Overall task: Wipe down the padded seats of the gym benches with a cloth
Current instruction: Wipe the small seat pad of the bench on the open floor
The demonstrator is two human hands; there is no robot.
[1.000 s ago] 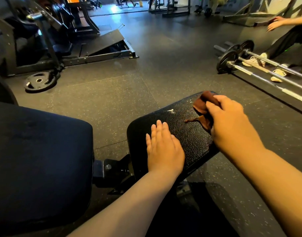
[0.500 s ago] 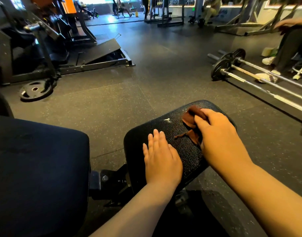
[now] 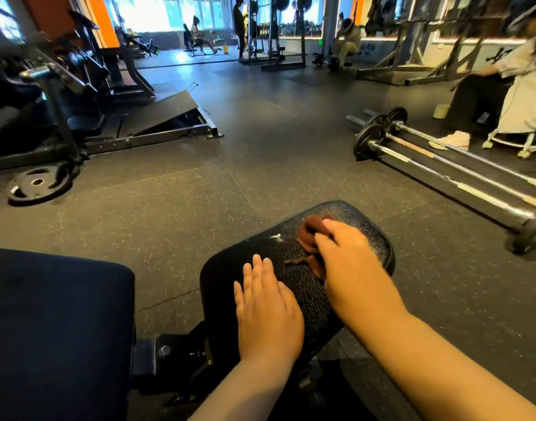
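On the seat (image 3: 352, 238), toward its far right corner, our right hand (image 3: 349, 262) bunches the cloth (image 3: 311, 235) under curled fingers, pressing it to the pad. Left hand (image 3: 266, 311) lies flat, fingers straight, on the near left part of the seat, holding nothing, likely bracing.

Risks, as we judge them:
- Cloth is wadded small, so contact patch is narrow; we could leave unwiped strips, especially under the left hand and along the near edge.
- A loose tail of cloth trails toward the seat middle; it could snag on the cracked vinyl or the white nick (image 3: 276, 237) and drag the wad out of our grip.
- Wiping past the far edge, the hand could slip off the rounded rim.

Seat's long axis runs from near left to far right, rounded end pointing away from us toward the barbells (image 3: 443, 165). Second pad (image 3: 54, 323) at left looks not yet wiped; can't confirm.
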